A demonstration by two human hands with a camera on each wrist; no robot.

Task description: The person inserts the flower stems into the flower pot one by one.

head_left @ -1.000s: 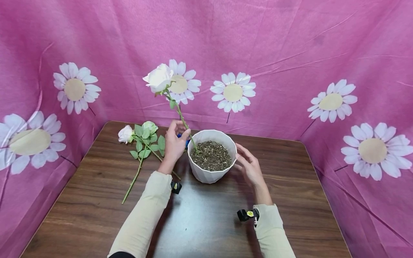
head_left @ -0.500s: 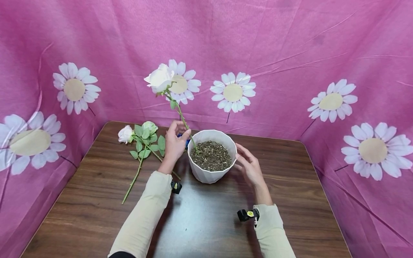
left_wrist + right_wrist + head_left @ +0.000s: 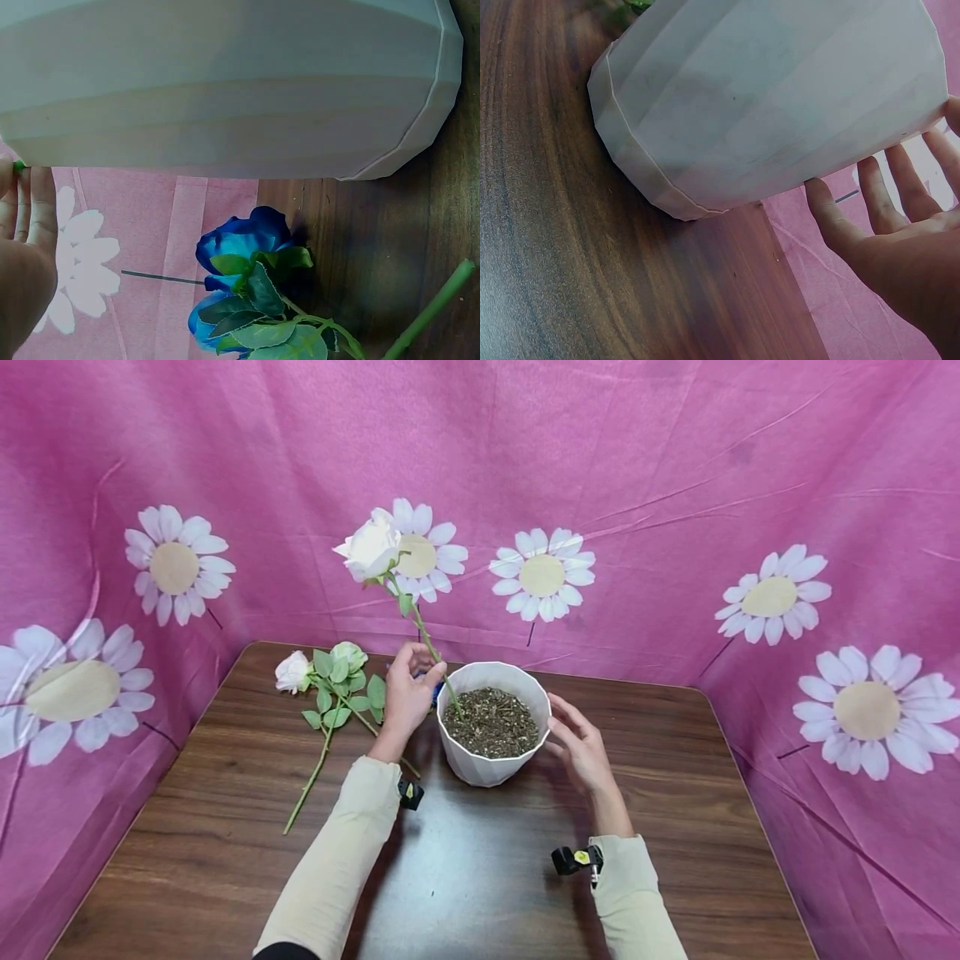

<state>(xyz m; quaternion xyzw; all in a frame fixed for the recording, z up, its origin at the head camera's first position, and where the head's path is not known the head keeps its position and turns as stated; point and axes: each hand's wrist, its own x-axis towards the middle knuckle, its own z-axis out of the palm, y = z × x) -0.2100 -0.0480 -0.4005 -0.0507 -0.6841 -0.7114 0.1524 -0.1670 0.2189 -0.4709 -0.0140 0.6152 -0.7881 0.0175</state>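
Observation:
A long-stemmed white rose (image 3: pixel 372 547) leans to the left, its stem's lower end in the dark soil (image 3: pixel 491 722) at the pot's left side. My left hand (image 3: pixel 408 693) pinches that stem between thumb and fingers just outside the rim. The faceted white pot (image 3: pixel 480 768) stands upright on the table. On its right side, the spread fingers of my right hand (image 3: pixel 583 752) rest against the wall near the rim. In the right wrist view, the fingertips (image 3: pixel 821 193) touch the pot.
Two pale roses (image 3: pixel 292 672) with green leaves lie left of the pot on the wooden table (image 3: pixel 480 877). Blue roses (image 3: pixel 244 244) lie behind my left hand, mostly hidden in the head view. A pink daisy-printed cloth (image 3: pixel 645 460) surrounds the table's back and sides.
The held rose's bloom and its small leaf have turned very slightly, the stem staying in the soil. Both hands and the pot keep practically the same places.

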